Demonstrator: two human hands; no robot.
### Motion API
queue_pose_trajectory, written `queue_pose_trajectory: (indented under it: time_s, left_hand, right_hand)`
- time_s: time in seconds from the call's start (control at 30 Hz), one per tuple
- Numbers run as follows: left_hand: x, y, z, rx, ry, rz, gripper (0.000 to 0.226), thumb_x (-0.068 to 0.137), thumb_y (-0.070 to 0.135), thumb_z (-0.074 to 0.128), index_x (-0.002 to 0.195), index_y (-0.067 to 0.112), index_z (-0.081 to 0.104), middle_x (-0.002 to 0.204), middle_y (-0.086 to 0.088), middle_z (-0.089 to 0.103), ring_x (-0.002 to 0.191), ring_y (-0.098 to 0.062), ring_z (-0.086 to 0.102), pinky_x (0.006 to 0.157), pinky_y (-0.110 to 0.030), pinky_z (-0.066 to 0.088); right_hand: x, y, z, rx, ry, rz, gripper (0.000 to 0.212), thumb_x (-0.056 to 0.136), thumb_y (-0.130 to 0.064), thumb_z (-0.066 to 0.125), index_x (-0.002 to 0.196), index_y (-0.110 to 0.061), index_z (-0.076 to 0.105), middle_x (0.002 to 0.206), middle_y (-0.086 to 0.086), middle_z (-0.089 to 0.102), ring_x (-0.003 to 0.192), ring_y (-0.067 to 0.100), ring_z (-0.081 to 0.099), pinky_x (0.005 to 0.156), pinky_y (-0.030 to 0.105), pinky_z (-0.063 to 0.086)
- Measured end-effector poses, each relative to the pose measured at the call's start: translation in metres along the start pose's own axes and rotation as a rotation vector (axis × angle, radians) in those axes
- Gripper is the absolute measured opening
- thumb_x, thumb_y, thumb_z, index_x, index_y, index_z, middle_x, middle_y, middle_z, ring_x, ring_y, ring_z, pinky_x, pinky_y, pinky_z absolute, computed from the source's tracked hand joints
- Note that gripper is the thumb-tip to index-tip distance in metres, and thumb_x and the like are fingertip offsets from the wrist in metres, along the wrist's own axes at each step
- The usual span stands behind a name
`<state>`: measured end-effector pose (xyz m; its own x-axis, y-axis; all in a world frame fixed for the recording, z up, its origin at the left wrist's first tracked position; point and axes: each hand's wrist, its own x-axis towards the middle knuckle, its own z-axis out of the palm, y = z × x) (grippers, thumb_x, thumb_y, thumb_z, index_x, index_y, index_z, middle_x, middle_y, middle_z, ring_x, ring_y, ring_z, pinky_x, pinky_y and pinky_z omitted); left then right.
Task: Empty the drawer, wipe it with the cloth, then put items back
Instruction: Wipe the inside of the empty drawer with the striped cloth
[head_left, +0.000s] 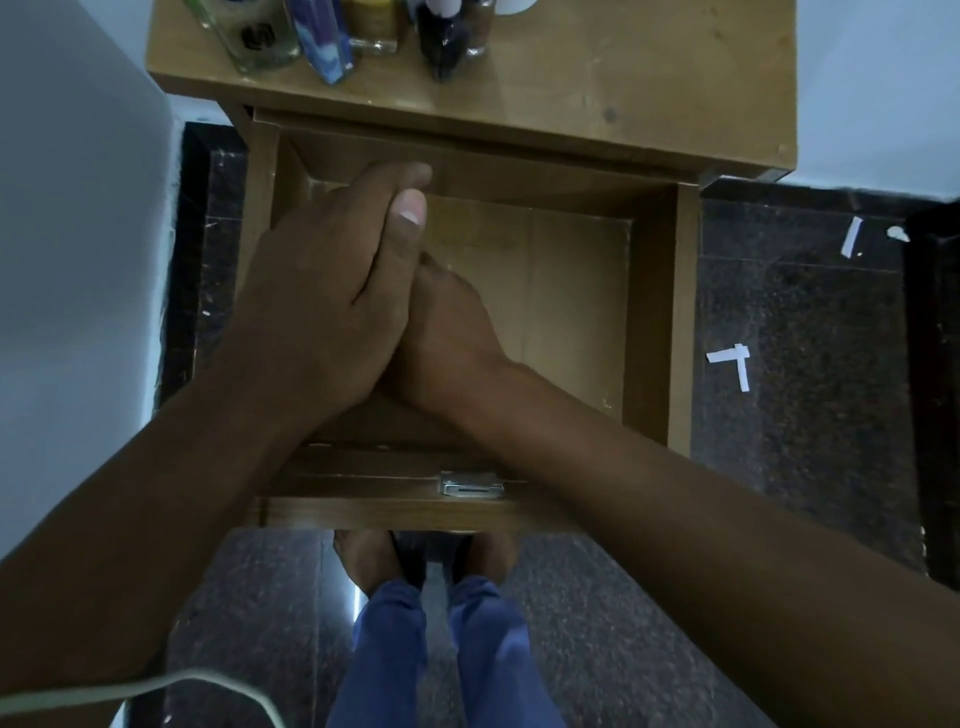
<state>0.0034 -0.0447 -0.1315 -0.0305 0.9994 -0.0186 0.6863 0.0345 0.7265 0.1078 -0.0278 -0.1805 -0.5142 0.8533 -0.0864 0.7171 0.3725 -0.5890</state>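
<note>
Open wooden drawer, bare brown floor, both hands inside

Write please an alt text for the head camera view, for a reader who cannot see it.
Seen from above, a person's left hand lies over the right hand inside an open wooden drawer whose visible bottom is bare. Bottles stand on the cabinet top behind it, and white paper scraps lie on the dark floor.

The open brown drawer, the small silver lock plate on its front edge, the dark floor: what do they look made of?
Open brown drawer: apparently wood or laminated board, matte, with a paler panel base showing seams. Small silver lock plate: metal, dull shine. Dark speckled floor: polished stone, likely granite, judging by flecks and reflections.
</note>
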Motion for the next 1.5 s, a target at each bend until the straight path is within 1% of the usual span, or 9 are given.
queue_pose_trajectory:
  time_s: [0.1, 0.3, 0.43, 0.63, 0.77, 0.97, 1.17, 1.4, 1.5]
  left_hand:
    - [-0.002, -0.001, 0.004, 0.015, 0.004, 0.001, 0.043, 0.115, 0.034, 0.033, 0.15, 0.02, 0.053, 0.144, 0.001, 0.063, 0.133, -0.008, 0.056, 0.115, -0.034, 0.045]
    - [-0.004, -0.002, 0.014, 0.084, -0.089, -0.02, 0.045, 0.114, 0.031, 0.037, 0.158, 0.022, 0.042, 0.153, -0.001, 0.056, 0.138, -0.014, 0.052, 0.113, -0.032, 0.041]
    - [-0.007, 0.003, 0.021, 0.1, -0.147, -0.03, 0.046, 0.113, 0.031, 0.037, 0.158, 0.022, 0.043, 0.142, -0.004, 0.063, 0.124, -0.019, 0.061, 0.103, -0.036, 0.049]
    - [-0.016, 0.009, 0.023, 0.121, -0.171, -0.053, 0.043, 0.11, 0.025, 0.044, 0.152, 0.021, 0.052, 0.124, -0.004, 0.07, 0.1, -0.012, 0.06, 0.084, -0.018, 0.041]
    - [-0.012, 0.019, 0.026, 0.113, -0.173, -0.036, 0.043, 0.11, 0.029, 0.045, 0.152, 0.024, 0.052, 0.145, 0.002, 0.063, 0.131, -0.012, 0.059, 0.105, -0.027, 0.045]
    - [-0.007, 0.052, 0.029, -0.053, -0.005, -0.002, 0.044, 0.11, 0.041, 0.04, 0.151, 0.026, 0.053, 0.144, 0.012, 0.062, 0.129, 0.001, 0.056, 0.104, -0.027, 0.048]
    - [-0.002, 0.089, 0.029, -0.151, 0.034, 0.058, 0.046, 0.107, 0.037, 0.048, 0.152, 0.026, 0.051, 0.145, 0.016, 0.059, 0.128, 0.004, 0.057, 0.104, -0.014, 0.047]
    - [0.02, 0.11, 0.036, 0.143, 0.007, 0.205, 0.045, 0.101, 0.029, 0.057, 0.145, 0.018, 0.059, 0.15, 0.001, 0.057, 0.139, -0.014, 0.05, 0.115, -0.011, 0.024]
    - [0.034, 0.117, 0.044, 0.237, -0.03, 0.216, 0.047, 0.099, 0.031, 0.057, 0.143, 0.016, 0.06, 0.152, -0.005, 0.054, 0.142, -0.024, 0.048, 0.12, -0.038, 0.037]
  right_hand:
    - [0.018, 0.016, -0.014, -0.193, 0.125, 0.042, 0.036, 0.091, -0.022, 0.07, 0.126, -0.015, 0.068, 0.123, 0.014, 0.066, 0.103, 0.035, 0.065, 0.081, 0.047, 0.056]
    - [-0.017, 0.074, -0.063, -0.495, 0.033, 0.279, 0.04, 0.086, -0.023, 0.074, 0.126, -0.021, 0.066, 0.134, 0.015, 0.055, 0.116, 0.039, 0.059, 0.083, 0.046, 0.056]
    - [-0.055, 0.074, -0.088, -0.502, -0.118, 0.339, 0.041, 0.088, -0.031, 0.076, 0.127, -0.023, 0.066, 0.133, 0.015, 0.053, 0.119, 0.036, 0.058, 0.089, 0.044, 0.057]
    - [-0.098, 0.035, -0.075, -0.265, -0.362, 0.278, 0.041, 0.084, -0.028, 0.078, 0.123, -0.034, 0.067, 0.122, 0.0, 0.054, 0.106, 0.023, 0.062, 0.082, 0.036, 0.055]
    - [-0.109, 0.041, -0.083, -0.065, -0.154, 0.328, 0.027, 0.086, -0.021, 0.075, 0.11, -0.033, 0.072, 0.112, -0.007, 0.055, 0.1, 0.014, 0.059, 0.079, 0.028, 0.055]
    - [-0.108, 0.042, -0.123, 0.157, 0.372, 0.326, 0.024, 0.083, -0.015, 0.08, 0.103, -0.027, 0.076, 0.101, -0.007, 0.065, 0.089, 0.0, 0.062, 0.073, 0.008, 0.05]
    - [-0.092, 0.043, -0.176, 0.219, 0.66, 0.336, 0.021, 0.086, -0.02, 0.078, 0.106, -0.025, 0.079, 0.098, -0.001, 0.072, 0.084, 0.008, 0.072, 0.072, 0.031, 0.062]
    - [-0.008, 0.07, -0.23, 0.027, 0.75, 0.382, 0.024, 0.089, -0.044, 0.068, 0.101, -0.026, 0.079, 0.095, -0.002, 0.075, 0.084, 0.006, 0.07, 0.072, 0.017, 0.054]
    - [0.022, 0.083, -0.227, -0.135, 0.608, 0.371, 0.039, 0.098, -0.055, 0.054, 0.107, -0.025, 0.078, 0.102, 0.001, 0.073, 0.093, 0.013, 0.068, 0.069, 0.02, 0.039]
